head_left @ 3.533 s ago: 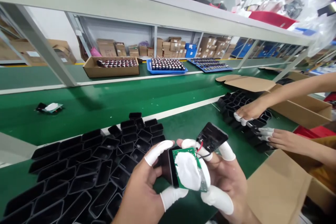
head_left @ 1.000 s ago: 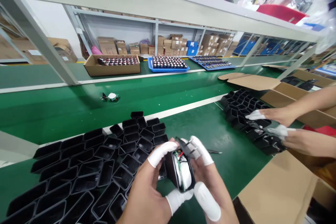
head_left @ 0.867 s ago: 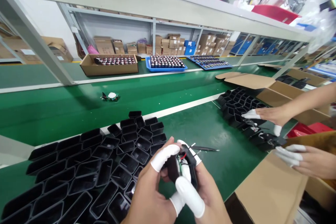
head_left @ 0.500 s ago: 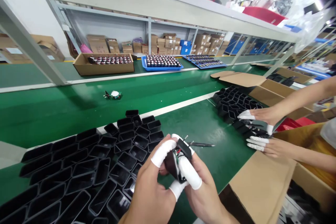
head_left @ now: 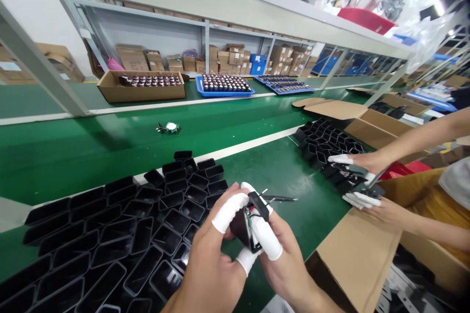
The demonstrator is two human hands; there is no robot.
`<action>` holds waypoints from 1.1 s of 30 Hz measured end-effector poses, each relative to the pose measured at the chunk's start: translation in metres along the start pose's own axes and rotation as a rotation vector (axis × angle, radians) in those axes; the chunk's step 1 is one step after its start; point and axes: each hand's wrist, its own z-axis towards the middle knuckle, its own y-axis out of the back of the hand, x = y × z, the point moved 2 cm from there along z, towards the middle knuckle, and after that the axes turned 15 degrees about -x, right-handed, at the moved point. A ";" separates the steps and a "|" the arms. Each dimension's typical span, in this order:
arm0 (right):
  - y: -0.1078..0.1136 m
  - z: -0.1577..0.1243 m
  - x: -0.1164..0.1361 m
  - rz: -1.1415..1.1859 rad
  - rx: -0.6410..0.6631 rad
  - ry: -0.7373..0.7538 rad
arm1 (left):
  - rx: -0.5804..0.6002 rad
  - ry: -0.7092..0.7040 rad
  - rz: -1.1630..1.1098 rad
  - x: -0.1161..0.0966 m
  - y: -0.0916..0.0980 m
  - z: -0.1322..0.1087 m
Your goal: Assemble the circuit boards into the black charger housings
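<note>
Both hands press the black module closed.
Cot-covered fingers of the left hand and right hand clamp the black module at 6 o'clock; its cover, open seconds ago, now hides the green board. Empty shells lie at 8 o'clock.

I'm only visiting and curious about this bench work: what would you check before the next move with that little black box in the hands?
1. Grip: left hand and right hand both hold the black casing. Ok.
2. Lid flush on the casing: tilted, gap open. Not ok.
3. Red wire tucked in: shows in the gap. Not ok.
4. Finger cots on fingertips: ok.
5. Co-worker's hands apart: yes, at the far pile. Ok.
</note>
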 end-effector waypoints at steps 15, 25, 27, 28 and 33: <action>0.008 -0.003 0.005 0.215 0.136 -0.197 | -0.030 -0.263 0.148 0.000 0.004 0.006; 0.008 -0.008 0.008 0.273 0.141 -0.293 | -0.067 -0.456 0.200 -0.002 0.005 0.006; 0.007 -0.007 0.007 0.267 0.126 -0.291 | -0.080 -0.502 0.232 -0.005 0.005 0.007; 0.007 -0.007 0.006 0.269 0.119 -0.291 | -0.085 -0.527 0.251 -0.007 0.005 0.007; 0.006 -0.007 0.001 0.270 0.062 -0.272 | -0.105 -0.645 0.295 -0.013 0.005 0.007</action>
